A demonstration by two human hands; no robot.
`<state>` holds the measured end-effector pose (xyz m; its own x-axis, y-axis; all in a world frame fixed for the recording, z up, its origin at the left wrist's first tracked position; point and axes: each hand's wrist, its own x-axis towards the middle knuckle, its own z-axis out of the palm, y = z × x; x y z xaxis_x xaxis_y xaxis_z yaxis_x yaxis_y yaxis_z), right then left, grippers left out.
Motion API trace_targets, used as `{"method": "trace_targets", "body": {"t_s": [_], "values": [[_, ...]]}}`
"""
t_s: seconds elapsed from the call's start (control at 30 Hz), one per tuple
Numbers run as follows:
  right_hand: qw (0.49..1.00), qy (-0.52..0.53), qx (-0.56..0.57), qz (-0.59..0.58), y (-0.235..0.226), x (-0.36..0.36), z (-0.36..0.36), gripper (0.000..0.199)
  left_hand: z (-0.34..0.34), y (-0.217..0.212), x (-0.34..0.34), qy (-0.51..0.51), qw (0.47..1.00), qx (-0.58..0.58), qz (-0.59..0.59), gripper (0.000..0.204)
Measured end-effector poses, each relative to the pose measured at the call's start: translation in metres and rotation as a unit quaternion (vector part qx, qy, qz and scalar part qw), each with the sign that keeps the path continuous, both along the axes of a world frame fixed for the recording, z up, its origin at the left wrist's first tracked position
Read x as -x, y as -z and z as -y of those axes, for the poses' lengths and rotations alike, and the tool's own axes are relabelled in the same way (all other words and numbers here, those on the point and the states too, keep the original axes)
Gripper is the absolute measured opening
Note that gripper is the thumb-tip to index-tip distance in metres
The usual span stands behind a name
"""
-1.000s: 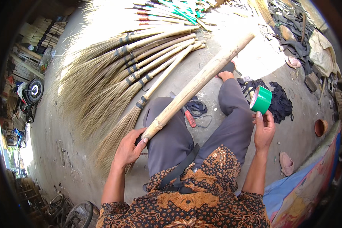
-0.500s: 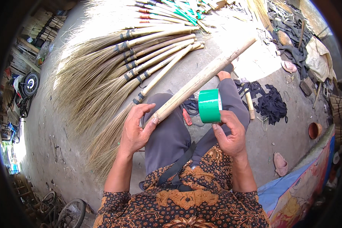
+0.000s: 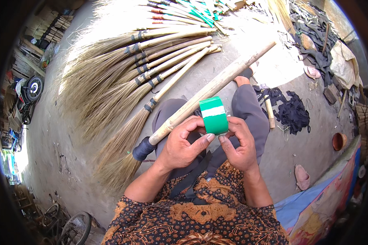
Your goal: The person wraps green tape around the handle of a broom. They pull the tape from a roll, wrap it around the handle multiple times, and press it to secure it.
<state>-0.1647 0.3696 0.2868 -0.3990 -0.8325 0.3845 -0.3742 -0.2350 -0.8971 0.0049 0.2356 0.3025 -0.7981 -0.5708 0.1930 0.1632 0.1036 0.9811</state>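
Observation:
Between my two hands is a roll of green tape point(image 3: 216, 123) with a white patch across its outer face. My left hand point(image 3: 182, 147) grips its left side, the thumb at the lower edge. On the other side my right hand point(image 3: 240, 148) pinches it with thumb and fingers. Across my left thigh slants a broom with a pale wooden handle point(image 3: 223, 81), just beyond my left hand. Its dark binding point(image 3: 143, 149) joins the handle to straw bristles point(image 3: 120, 173). Neither hand is clearly gripping the broom.
Several finished-looking brooms point(image 3: 167, 53) lie fanned on the concrete floor at upper left. A black cloth heap point(image 3: 293, 112), a short stick point(image 3: 269, 112), a clay pot point(image 3: 338, 141) and a pink shoe point(image 3: 302, 177) are on the right. Bicycle wheels point(image 3: 77, 229) show at lower left.
My left hand has left the broom handle and moved right onto the tape roll. The roll has shifted slightly left and turned, showing more of its white patch. The broom's dark binding is now uncovered.

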Motion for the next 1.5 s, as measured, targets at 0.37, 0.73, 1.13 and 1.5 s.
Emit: {"method": "trace_targets", "body": {"t_s": [0.37, 0.73, 1.13, 1.5], "values": [[0.995, 0.073, 0.039, 0.053, 0.004, 0.008, -0.004, 0.031, -0.006, 0.001, 0.011, -0.045, 0.980, 0.179, 0.079, 0.029], [0.992, 0.125, 0.029, 0.007, 0.004, 0.008, -0.008, 0.022, -0.013, 0.002, 0.018, -0.053, 0.966, 0.238, 0.088, 0.029], [0.998, 0.061, -0.017, -0.022, -0.007, 0.012, -0.009, 0.049, -0.012, 0.007, 0.012, -0.058, 0.948, 0.307, 0.059, 0.031], [0.998, 0.020, -0.018, 0.065, -0.010, 0.012, -0.013, 0.055, -0.008, 0.009, 0.009, -0.054, 0.924, 0.373, 0.062, 0.033]]}}
